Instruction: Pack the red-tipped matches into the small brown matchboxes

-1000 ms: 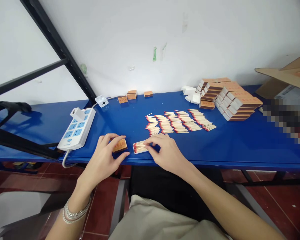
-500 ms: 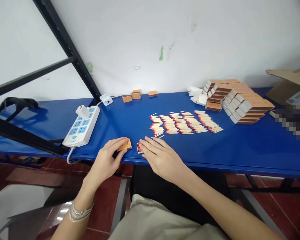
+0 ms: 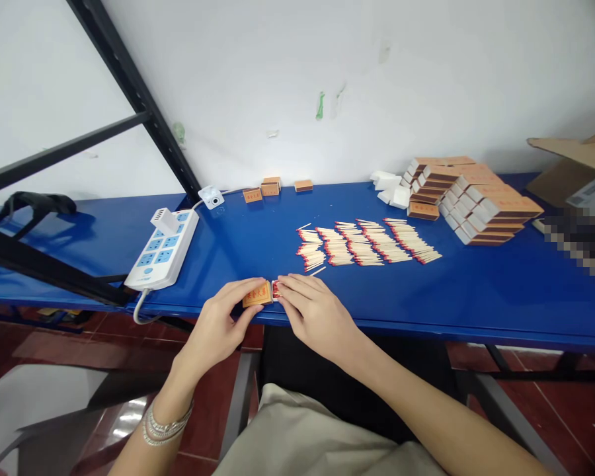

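left hand (image 3: 213, 318) at front edge of worktop (image 3: 476, 297), grip closed round orange matchbox sleeve (image 3: 258, 295). right hand (image 3: 318, 312), grip narrow on white matchbox tray (image 3: 276, 289) of red-tipped matches, tray end touching sleeve. beyond: loose matches (image 3: 361, 243) in rows, power strip (image 3: 163, 248) to left. far right: stacked matchboxes (image 3: 471, 201), white trays (image 3: 394, 196), cardboard box (image 3: 570, 165).

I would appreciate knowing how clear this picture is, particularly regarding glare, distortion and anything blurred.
In the head view, the blue table bows along its front edge under the wide lens; glare shines on the red floor tiles; a pixelated patch hides the right side; the loose matchsticks look sharp.
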`<state>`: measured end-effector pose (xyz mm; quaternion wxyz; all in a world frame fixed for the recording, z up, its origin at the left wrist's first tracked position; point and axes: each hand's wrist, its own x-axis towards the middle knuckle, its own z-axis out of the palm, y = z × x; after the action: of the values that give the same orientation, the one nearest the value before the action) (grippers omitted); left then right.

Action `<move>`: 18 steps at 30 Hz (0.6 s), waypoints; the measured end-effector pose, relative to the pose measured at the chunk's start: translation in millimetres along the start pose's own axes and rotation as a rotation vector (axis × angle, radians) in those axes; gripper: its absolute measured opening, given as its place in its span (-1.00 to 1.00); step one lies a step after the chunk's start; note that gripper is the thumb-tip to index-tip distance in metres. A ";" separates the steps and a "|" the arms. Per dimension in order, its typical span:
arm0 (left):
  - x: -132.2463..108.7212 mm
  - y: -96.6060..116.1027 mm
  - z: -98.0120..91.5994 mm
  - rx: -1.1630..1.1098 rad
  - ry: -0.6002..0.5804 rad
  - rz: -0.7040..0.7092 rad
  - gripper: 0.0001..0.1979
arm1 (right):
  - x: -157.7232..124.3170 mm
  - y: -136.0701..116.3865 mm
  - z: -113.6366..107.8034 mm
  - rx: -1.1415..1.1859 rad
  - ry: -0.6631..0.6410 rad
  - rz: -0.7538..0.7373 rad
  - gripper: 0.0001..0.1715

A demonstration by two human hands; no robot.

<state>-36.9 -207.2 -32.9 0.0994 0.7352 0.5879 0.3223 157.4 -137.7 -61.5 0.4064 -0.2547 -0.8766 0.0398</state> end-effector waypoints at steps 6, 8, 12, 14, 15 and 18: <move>5.0 2.7 -2.0 0.014 -0.036 0.023 -0.65 | -2.5 3.6 1.3 0.022 -0.009 0.000 -0.68; 6.3 2.9 -1.2 0.008 -0.044 0.025 -0.65 | -3.7 3.5 1.4 0.022 -0.011 0.029 -0.67; 6.8 1.5 0.9 -0.023 -0.031 0.003 -0.65 | -5.5 2.7 0.5 0.042 -0.028 0.053 -0.66; 6.8 0.3 1.6 -0.045 -0.023 -0.007 -0.67 | -6.0 2.7 -0.3 0.062 -0.020 0.067 -0.67; 7.0 -0.3 1.7 -0.054 -0.021 -0.011 -0.68 | -6.2 2.9 -0.8 0.072 -0.011 0.074 -0.68; 8.9 -2.1 0.2 -0.081 -0.034 -0.012 -0.68 | -6.6 4.0 -2.0 0.098 0.008 0.078 -0.70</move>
<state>-37.5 -198.2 -31.0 0.1409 0.7326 0.5769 0.3327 164.0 -137.7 -65.8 0.4201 -0.2685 -0.8614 0.0973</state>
